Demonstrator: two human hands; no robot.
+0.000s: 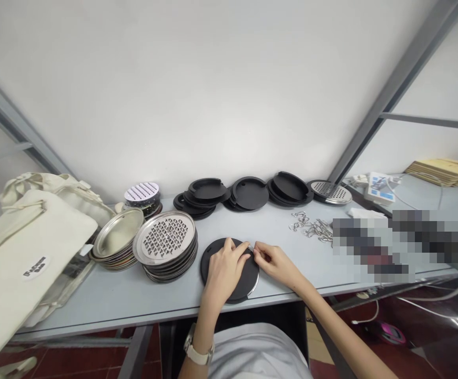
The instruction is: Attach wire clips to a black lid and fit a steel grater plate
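A round black disc point(242, 288) lies on the table near its front edge, with a thin silvery band along its right rim. My left hand point(225, 268) rests palm down on it, fingers apart, the fingertips close to the upper right rim. At that same rim is my right hand point(271, 259), its thumb and fingers pinched together; whatever they hold is too small to make out. To the left stands a stack of metal grater discs point(168, 238), beside a stack of shallow metal plates point(119, 234). Small metal hooks point(318, 229) lie loosely to the right of my hands.
Black round parts point(250, 193) stand in several piles along the wall, with a perforated metal disc point(331, 192) at their right. A pale bag point(35, 252) covers the table's left end. A small box point(381, 188) and a blurred patch are at the right.
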